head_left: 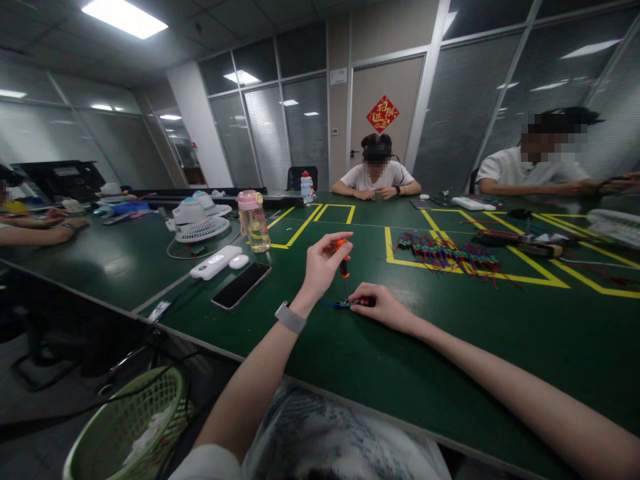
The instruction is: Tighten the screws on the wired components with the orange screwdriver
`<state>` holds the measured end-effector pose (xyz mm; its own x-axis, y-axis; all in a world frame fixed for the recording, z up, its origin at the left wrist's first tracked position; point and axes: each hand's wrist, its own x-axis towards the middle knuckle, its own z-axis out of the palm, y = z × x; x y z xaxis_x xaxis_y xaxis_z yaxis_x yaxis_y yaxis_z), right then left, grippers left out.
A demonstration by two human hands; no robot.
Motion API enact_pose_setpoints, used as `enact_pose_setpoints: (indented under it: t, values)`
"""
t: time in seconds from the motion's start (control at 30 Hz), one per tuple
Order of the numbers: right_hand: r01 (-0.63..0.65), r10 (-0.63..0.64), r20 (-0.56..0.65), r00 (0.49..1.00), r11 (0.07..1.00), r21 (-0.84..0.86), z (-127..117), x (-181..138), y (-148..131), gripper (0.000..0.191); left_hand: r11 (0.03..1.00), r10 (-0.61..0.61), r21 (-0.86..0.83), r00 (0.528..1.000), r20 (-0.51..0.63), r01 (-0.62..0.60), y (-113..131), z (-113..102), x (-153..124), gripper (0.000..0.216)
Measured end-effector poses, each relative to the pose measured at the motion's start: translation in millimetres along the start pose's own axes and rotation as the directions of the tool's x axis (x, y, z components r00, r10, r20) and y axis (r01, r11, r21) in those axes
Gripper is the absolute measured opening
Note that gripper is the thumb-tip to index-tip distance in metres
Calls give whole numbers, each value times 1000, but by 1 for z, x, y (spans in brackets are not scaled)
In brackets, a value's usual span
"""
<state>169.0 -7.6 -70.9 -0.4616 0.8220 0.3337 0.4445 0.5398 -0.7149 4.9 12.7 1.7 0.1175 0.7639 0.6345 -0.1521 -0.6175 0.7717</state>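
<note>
My left hand (323,263), just above the middle of the frame, is closed around a small orange-handled screwdriver (343,257). I pinch it between thumb and fingertips and hold it upright, its thin shaft pointing straight down. The tip meets a small dark part with blue wires (342,305) lying on the dark green counter (450,347) at the centre of the frame. My right hand (383,308) comes in from the lower right and lies just right of the tip. Its fingers are curled narrow and pressed onto the part's right end, holding it against the counter. A grey watch band (290,318) sits on my left wrist.

Left of my hands lies a black smartphone (241,285), screen up, with a white oblong device (216,262) just beyond it. Further back stand a clear bottle with a pink lid (253,221) and two white desk fans (200,220). Right of centre, inside a yellow tape outline (530,279), is a heap of red, green and blue wired parts (445,253). A green mesh basket (135,427) shows at the lower left, below the counter's edge. Across the counter, at top centre, a person in a white shirt (376,177) sits with hands together.
</note>
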Motion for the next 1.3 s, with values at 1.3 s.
enact_pose_setpoints:
  t: [1.3]
  values:
    - [-1,1,-5,1000,1000,23,0,0,0,18,976,-49,-208,995,85,66,-2,3,-1,34]
